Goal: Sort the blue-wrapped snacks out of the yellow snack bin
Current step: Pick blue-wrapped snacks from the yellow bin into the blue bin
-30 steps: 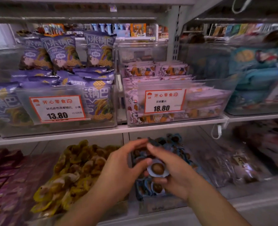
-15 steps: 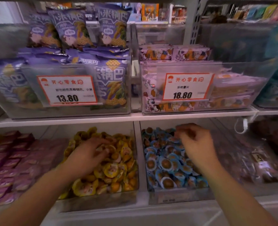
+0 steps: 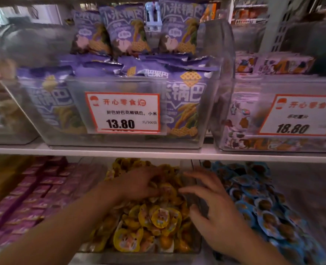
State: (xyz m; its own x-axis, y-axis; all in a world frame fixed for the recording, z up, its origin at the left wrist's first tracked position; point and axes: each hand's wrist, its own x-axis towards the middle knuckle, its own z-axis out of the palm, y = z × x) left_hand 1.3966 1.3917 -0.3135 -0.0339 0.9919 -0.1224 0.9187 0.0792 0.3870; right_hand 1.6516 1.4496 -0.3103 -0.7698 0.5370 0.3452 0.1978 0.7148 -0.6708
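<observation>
The shelving unit's upper shelf (image 3: 100, 151) carried a clear bin of purple bags (image 3: 123, 111) with a price card reading 13.80 (image 3: 122, 112), and to its right a second clear bin (image 3: 273, 115) priced at 18.80.

On the lower shelf stood three lots side by side: pink packets (image 3: 33, 192) at the left, the yellow snack bin (image 3: 150, 252) in the middle, and a bin of blue-wrapped snacks (image 3: 263, 203) just beside it on the right.

The left hand (image 3: 139, 185) rested on the yellow heap toward the back of the bin, fingers bent down among the wrappers; whether it held one could not be told. The right hand (image 3: 213, 205) was spread wide, fingers apart, hovering over the divide between the yellow bin and the blue one, holding nothing visible.

No blue wrapper was plainly visible among the yellow snacks (image 3: 158, 220); blur and the hands hid part of the heap.

Judgement: the search step was in hand, both hands combing the yellow heap for strays. The next move would call for parting the top layer, pinching any blue piece found, and carrying it over the divide to the blue bin without spilling yellow ones.
</observation>
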